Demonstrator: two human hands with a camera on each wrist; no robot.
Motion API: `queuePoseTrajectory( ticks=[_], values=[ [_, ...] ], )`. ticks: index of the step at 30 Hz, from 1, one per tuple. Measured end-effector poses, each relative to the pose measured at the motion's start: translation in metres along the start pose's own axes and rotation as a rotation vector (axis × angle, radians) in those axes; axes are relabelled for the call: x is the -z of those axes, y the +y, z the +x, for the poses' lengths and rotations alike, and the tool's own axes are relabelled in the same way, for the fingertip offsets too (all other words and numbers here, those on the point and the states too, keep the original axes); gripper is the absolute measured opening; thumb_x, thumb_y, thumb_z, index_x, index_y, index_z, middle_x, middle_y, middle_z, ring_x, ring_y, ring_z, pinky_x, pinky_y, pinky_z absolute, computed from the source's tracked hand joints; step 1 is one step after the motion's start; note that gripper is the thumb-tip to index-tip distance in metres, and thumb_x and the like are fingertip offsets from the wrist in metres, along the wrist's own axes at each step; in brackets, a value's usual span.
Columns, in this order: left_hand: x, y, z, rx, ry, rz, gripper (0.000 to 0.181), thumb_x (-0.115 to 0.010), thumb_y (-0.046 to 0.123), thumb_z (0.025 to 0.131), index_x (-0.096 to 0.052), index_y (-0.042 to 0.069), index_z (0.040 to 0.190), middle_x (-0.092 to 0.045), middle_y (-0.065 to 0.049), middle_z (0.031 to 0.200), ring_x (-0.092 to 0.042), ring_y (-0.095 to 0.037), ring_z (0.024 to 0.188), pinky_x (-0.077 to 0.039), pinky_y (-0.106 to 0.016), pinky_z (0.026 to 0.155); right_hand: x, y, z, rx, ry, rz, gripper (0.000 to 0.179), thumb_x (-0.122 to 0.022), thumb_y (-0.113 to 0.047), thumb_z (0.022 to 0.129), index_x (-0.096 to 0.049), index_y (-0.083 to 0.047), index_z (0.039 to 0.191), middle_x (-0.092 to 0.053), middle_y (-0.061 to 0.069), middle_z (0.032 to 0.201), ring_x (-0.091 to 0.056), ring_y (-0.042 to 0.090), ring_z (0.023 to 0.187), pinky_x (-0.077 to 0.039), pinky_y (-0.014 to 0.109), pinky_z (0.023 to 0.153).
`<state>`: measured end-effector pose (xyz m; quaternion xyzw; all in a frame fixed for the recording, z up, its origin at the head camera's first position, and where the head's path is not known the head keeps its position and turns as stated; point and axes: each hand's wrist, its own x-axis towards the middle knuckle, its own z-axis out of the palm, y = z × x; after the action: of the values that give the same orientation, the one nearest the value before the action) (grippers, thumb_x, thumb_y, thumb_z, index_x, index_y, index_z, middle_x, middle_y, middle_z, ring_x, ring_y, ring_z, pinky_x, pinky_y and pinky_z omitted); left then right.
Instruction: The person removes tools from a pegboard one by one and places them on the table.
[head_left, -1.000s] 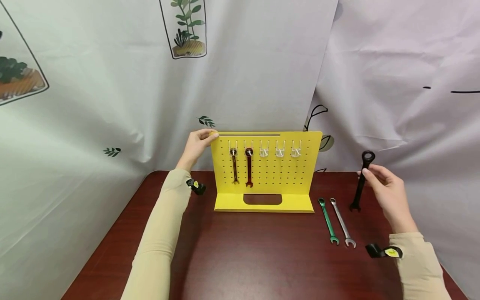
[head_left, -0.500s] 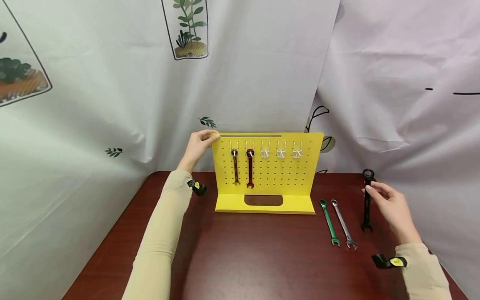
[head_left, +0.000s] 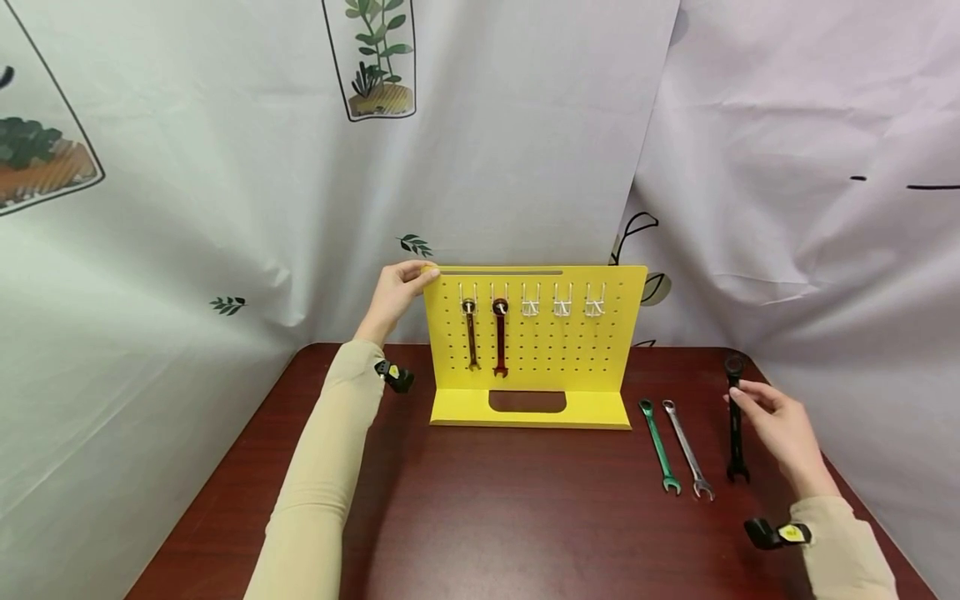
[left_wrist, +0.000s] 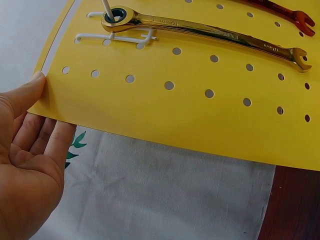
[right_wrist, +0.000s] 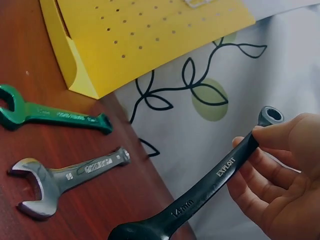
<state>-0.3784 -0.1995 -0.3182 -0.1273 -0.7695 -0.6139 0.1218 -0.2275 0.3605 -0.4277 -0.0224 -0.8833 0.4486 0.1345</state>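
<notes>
My left hand (head_left: 397, 293) pinches the upper left corner of a yellow pegboard (head_left: 555, 350), thumb in front and fingers behind. On the board's left hooks hang a gold combination wrench (left_wrist: 210, 31) and a red one (head_left: 500, 337). My right hand (head_left: 776, 425) holds a black combination wrench (right_wrist: 200, 192) near its ring end between thumb and fingers, with the open end pointing down toward the table. "EXPLOIT" and "14mm" are marked on its shaft. Left of it, a silver wrench (head_left: 687, 450) and a green wrench (head_left: 660, 447) lie side by side on the table.
Three white double hooks (head_left: 562, 300) on the board's right half carry nothing. The dark red-brown table (head_left: 525, 517) extends in front of the board's foot (head_left: 592, 408). A pale printed cloth (head_left: 525, 150) hangs behind and at both sides.
My right hand has come down and toward me with the black wrench, which now hangs lower beside the silver one. My left hand stays at the board's corner.
</notes>
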Motion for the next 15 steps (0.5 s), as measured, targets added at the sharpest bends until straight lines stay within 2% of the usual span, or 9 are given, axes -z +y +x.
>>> queuePoseTrajectory(
  ticks=[8, 15],
  values=[
    [0.0, -0.003, 0.001, -0.013, -0.003, 0.007, 0.035, -0.072, 0.029, 0.096, -0.072, 0.004, 0.12, -0.072, -0.01, 0.107, -0.067, -0.02, 0.097, -0.056, -0.036, 0.091, -0.006, 0.01, -0.001, 0.0, -0.006, -0.004, 0.054, -0.058, -0.034, 0.104, -0.054, 0.011, 0.135, -0.061, -0.028, 0.087, -0.057, -0.006, 0.074, -0.048, 0.016, 0.063],
    [0.001, -0.002, 0.003, -0.008, -0.001, 0.014, 0.038, -0.072, 0.031, 0.096, -0.071, 0.003, 0.121, -0.071, -0.012, 0.111, -0.066, -0.021, 0.099, -0.055, -0.039, 0.093, -0.011, 0.014, 0.002, -0.002, -0.022, -0.01, 0.055, -0.057, -0.034, 0.105, -0.053, 0.011, 0.136, -0.064, -0.026, 0.087, -0.056, -0.008, 0.076, -0.051, 0.02, 0.064]
  ],
)
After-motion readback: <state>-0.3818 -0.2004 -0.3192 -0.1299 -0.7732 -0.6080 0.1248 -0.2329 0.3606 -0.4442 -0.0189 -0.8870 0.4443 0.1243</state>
